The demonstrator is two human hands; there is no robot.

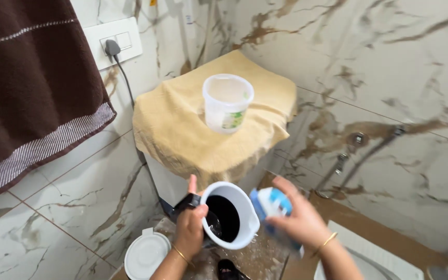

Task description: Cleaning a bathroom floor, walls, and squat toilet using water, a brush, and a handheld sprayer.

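Head view | brown towel (pixel 27 78) upper left | tan cloth (pixel 182 129) over cistern, centre, carrying clear tub (pixel 227 102) | white jug (pixel 230 215) lower centre, dark inside, stiff, likely slippery if wet: take by handle | left hand (pixel 190 225) closed on jug handle | right hand (pixel 299 220) closed round blue-white packet (pixel 271 203), light, soft.
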